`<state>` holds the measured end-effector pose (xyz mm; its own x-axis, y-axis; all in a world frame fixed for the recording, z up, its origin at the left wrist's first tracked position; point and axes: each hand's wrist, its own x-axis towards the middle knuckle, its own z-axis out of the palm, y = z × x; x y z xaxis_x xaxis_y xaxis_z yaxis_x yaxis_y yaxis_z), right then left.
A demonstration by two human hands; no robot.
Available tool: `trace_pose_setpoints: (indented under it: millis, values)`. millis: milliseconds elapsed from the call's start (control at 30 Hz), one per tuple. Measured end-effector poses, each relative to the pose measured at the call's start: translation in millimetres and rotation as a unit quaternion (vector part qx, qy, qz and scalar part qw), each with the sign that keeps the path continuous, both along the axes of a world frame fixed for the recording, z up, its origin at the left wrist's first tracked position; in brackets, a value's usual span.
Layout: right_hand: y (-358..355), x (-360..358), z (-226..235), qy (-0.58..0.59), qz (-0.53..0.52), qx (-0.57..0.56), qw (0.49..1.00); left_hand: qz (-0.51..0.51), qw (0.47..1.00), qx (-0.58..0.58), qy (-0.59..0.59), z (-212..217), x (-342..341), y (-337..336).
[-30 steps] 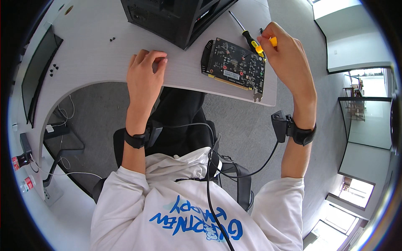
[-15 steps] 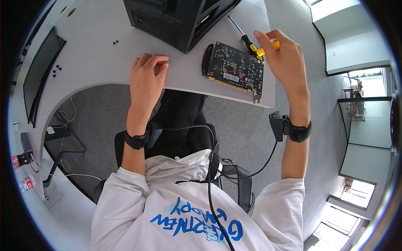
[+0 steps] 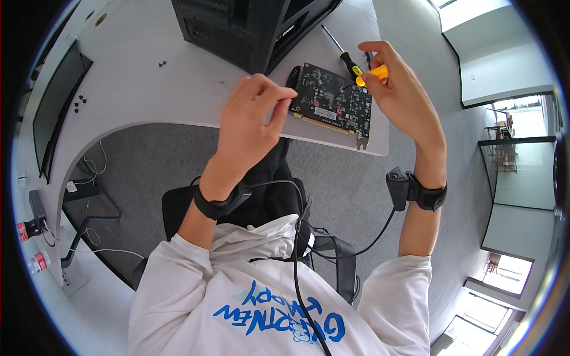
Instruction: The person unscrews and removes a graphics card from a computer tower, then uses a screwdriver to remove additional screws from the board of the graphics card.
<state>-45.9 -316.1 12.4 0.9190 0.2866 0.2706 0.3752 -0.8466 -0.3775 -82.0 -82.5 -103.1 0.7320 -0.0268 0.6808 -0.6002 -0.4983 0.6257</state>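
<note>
Tool (image 3: 374, 76), yellow-handled, partly behind right hand (image 3: 407, 92)

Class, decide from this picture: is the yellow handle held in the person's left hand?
No, the yellow handle is in the right hand, and the left hand is apart from it.

We hold a small tool with a bright yellow handle (image 3: 374, 75) in our right hand (image 3: 399, 90), above the right part of a flat black rectangular circuit card (image 3: 332, 98). Our left hand (image 3: 252, 118) is at the card's left end; contact is unclear. A black-and-yellow screwdriver (image 3: 350, 62) lies beyond, near a boxy black computer case (image 3: 228, 38).
</note>
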Motion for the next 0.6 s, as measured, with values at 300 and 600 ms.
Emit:
trace_pose_setpoints:
  millis: [300,600]
  values:
    - [17.7,0.7,2.2,-0.022,-0.147,-0.105,0.983,-0.053,0.992,0.089,-0.069,-15.3,26.5,-47.7]
    - [3.4,-5.3,6.8,0.041,-0.03,0.039,0.998,-0.085,0.995,0.038,0.033,-29.0,31.0,-45.2]
